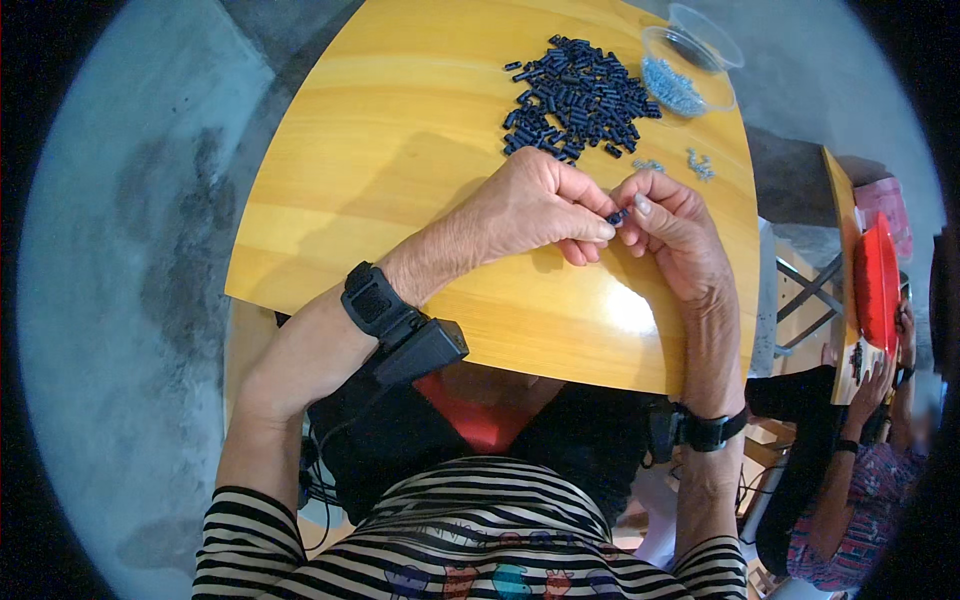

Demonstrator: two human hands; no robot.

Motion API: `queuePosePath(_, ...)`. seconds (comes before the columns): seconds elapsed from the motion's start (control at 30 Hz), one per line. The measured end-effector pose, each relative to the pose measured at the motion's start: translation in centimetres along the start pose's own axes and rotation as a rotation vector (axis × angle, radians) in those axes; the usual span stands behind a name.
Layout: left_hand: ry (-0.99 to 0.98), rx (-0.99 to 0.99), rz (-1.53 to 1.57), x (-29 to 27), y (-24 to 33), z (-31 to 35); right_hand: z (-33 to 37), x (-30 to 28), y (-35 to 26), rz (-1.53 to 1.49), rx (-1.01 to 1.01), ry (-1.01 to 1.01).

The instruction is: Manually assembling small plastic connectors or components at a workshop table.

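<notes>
Grouping by kind seems to govern the layout of the yellow wooden bench (370, 110): a loose pile of short black tubes (585, 95) lies toward the far edge, right of the middle, while small silvery screws (672, 88), or pieces much like them, sit in a clear round tub (724, 92) at the far right corner. Loose bits that small would scatter easily, which probably explains the tub's walls; the tubes can lie in the open, where fingers can pick singles from the heap. Two little clusters of silvery pieces, a left cluster (648, 166) beyond the right hand (675, 230) and a right cluster (699, 165) closer to the right edge, lie outside the tub, presumably to be nearer to reach. Both hands meet over the right half of the bench, between the pile and the near edge. The left hand (540, 205) pinches one end of a small dark piece (617, 216) between thumb and forefinger, its other fingers loosely curled; the right hand closes thumb and fingers on the opposite end. Holding it from both sides likely steadies one end while the other is worked. Whether the piece carries a silvery part is hidden by the fingertips and too small to tell.
</notes>
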State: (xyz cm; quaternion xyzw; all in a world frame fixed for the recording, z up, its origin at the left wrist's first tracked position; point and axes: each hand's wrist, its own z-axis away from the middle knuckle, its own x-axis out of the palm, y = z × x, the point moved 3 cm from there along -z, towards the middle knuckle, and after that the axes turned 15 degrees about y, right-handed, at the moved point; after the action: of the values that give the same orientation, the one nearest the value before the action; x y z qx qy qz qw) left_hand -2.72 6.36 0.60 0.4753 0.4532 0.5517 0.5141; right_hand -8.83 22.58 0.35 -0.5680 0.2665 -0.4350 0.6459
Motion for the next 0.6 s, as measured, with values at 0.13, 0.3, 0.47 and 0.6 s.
queuePosePath(0.13,0.006,-0.002,0.004,0.02,0.11,0.07,0.09,0.29,-0.04,-0.003,-0.026,0.004)
queuePosePath(0.3,0.001,-0.014,-0.003,0.05,-0.06,0.11,0.04,0.08,0.14,0.007,-0.004,0.012)
queuePosePath(0.47,-0.054,-0.016,0.049,0.12,-0.21,0.11,0.07,0.02,0.04,-0.010,-0.010,0.000)
queuePosePath(0.6,-0.049,-0.057,0.097,0.03,-0.22,0.13,0.03,0.09,0.03,-0.028,-0.014,0.004)
